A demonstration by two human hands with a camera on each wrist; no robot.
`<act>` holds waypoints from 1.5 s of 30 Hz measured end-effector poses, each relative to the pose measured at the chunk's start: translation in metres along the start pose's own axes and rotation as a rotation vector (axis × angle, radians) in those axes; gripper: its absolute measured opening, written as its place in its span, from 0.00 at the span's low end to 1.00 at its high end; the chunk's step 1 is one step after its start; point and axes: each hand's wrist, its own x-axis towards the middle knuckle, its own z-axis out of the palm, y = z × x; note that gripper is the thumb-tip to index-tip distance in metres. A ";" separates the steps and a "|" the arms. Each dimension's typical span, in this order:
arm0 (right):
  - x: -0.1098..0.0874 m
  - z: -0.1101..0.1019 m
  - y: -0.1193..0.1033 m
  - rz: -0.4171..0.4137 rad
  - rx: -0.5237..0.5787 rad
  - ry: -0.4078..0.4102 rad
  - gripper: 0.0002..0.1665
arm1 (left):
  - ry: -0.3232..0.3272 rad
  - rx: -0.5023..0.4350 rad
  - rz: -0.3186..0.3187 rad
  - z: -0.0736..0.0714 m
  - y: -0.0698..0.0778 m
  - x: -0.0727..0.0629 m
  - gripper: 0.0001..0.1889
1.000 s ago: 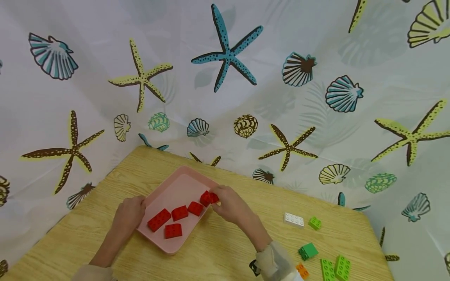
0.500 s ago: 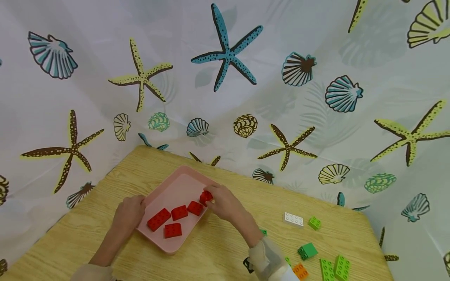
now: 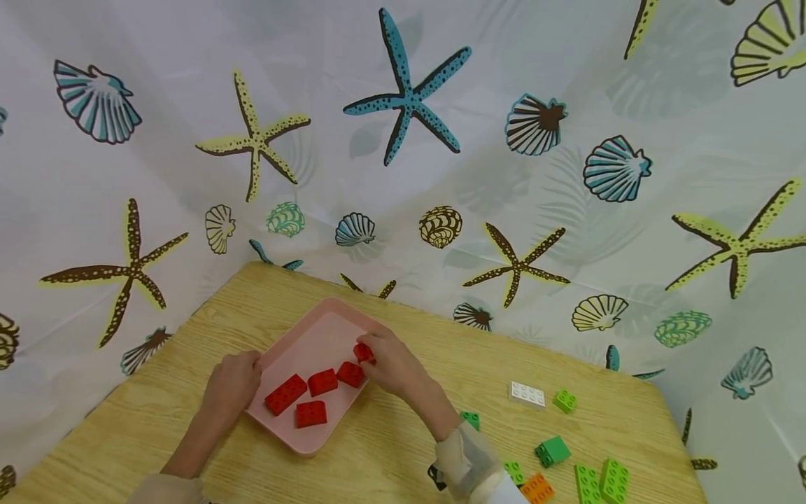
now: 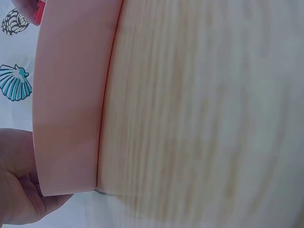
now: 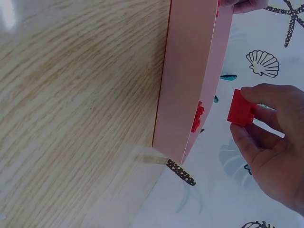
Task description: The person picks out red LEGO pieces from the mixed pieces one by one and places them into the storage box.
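A pink tray (image 3: pixel 301 329) sits on the wooden table, turned at an angle in the head view. My left hand (image 3: pixel 233 381) grips its left wall; in the left wrist view, the thumb and fingers (image 4: pixel 50 203) are on either side of the wall. Over the tray's right side, my right hand (image 3: pixel 393 364) pinches a red toy brick (image 5: pixel 241 108) between thumb and fingers. The right wrist view shows that brick above the rim. Several red bricks lie inside the tray, among them a long one (image 3: pixel 286 395) and a shorter one (image 3: pixel 310 414).
To the right lie a white brick (image 3: pixel 527 394), a small lime brick (image 3: pixel 564 400), a dark green brick (image 3: pixel 553 451), lime bricks (image 3: pixel 613 481) and an orange brick (image 3: pixel 537 488). A curtain (image 3: pixel 403 189) with starfish and shells hangs behind the table (image 3: pixel 403 455).
My right hand has moved left, farther in over the tray, with the red brick. Its sleeve now uncovers green bricks on the table. The left hand and the tray have stayed put.
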 end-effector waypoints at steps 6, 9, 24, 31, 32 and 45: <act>0.006 0.006 -0.001 -0.009 -0.025 0.001 0.21 | -0.033 0.002 -0.030 0.001 -0.001 0.001 0.07; 0.009 0.009 -0.002 -0.006 -0.019 -0.002 0.20 | -0.041 -0.002 -0.041 0.001 -0.001 0.001 0.06; 0.022 0.014 -0.009 0.021 -0.019 -0.050 0.21 | -0.014 -0.005 -0.027 0.001 -0.003 0.003 0.09; 0.026 0.017 -0.015 0.022 -0.020 -0.072 0.22 | -0.011 -0.018 -0.005 0.002 -0.003 0.001 0.07; 0.026 0.018 -0.015 0.027 -0.025 -0.076 0.23 | -0.009 -0.017 -0.005 0.002 -0.003 0.002 0.07; 0.032 0.026 -0.019 0.039 -0.104 -0.079 0.23 | -0.004 -0.021 -0.017 0.002 -0.001 0.001 0.06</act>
